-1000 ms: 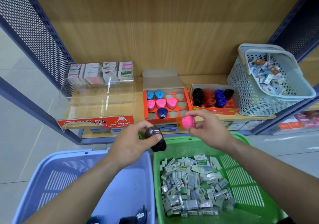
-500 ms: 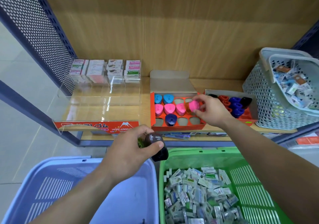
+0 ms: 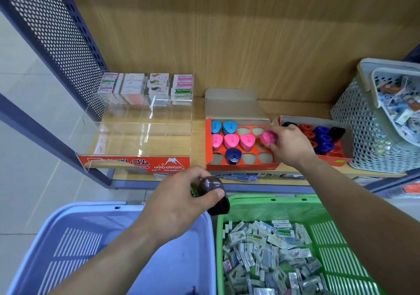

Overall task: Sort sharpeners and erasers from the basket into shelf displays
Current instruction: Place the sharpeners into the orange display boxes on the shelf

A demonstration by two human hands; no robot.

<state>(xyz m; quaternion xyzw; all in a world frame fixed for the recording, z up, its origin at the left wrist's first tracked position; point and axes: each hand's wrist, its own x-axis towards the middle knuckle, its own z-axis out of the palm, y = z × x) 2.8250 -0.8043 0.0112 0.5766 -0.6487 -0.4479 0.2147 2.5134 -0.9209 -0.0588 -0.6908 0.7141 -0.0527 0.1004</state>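
Only one camera here. It sits on the person's head and looks forward and down. The blue basket [image 3: 68,244] and green basket [image 3: 336,238] are right under it (very close). The left hand [image 3: 175,206] and right hand [image 3: 291,145] reach out from the bottom. The shelf [image 3: 300,109] is straight ahead, near.
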